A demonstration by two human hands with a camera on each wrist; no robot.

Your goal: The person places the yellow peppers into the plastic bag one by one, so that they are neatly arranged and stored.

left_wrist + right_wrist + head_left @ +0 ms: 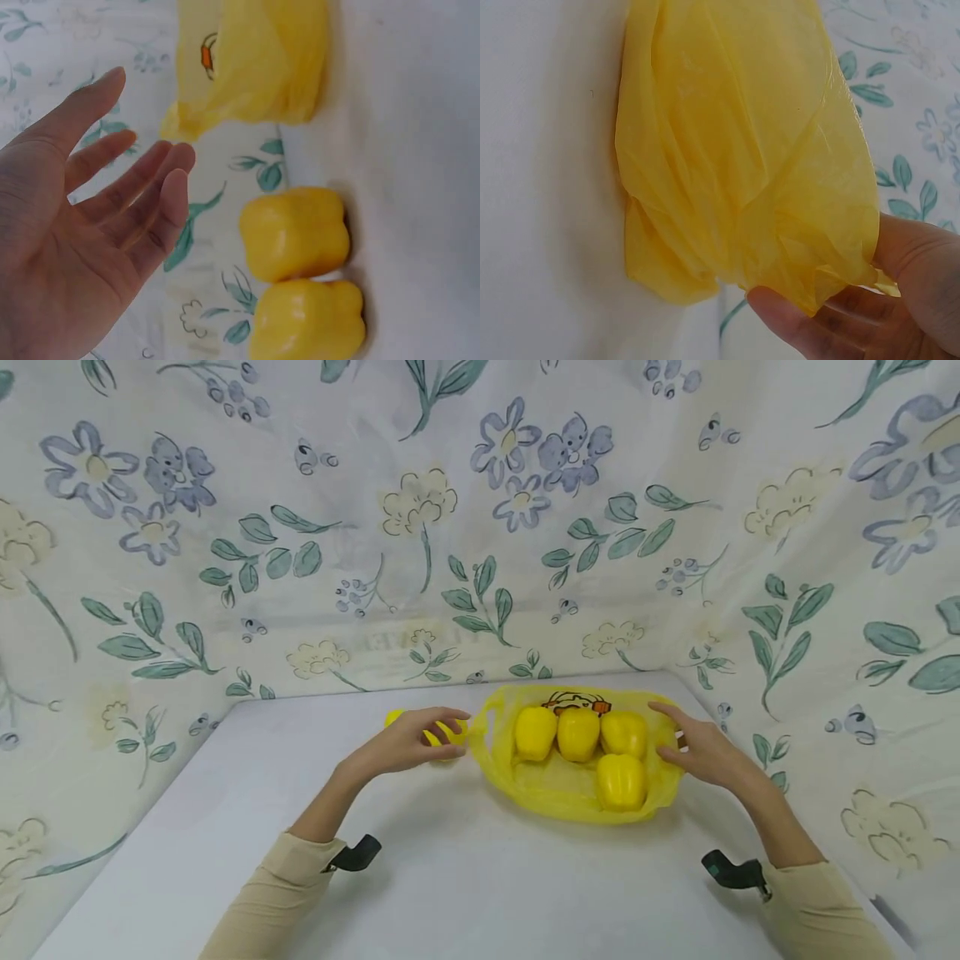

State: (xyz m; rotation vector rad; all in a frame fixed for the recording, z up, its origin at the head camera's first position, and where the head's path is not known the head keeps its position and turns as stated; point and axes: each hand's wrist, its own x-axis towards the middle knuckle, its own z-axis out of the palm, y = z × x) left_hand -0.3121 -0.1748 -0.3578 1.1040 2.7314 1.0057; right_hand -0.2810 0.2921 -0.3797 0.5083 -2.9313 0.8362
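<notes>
A yellow plastic bag (pixel 555 797) lies spread open on the table, with several yellow bell peppers (pixel 578 734) inside. At the bag's right end, my right hand (pixel 697 747) holds its edge; in the right wrist view the thumb and fingers (pixel 787 322) are partly behind the thin film. My left hand (pixel 416 739) hovers by the bag's left handle, fingers spread and slightly bent, holding nothing. Two more yellow bell peppers (pixel 296 232) stand side by side on the table beyond the left hand, mostly hidden by it in the head view.
A white table (pixel 450 877) extends in front of the bag and to its left. Cloth with a flower print (pixel 420 610) hangs behind the table and along its sides. Black wrist cameras (pixel 357 853) are on both forearms.
</notes>
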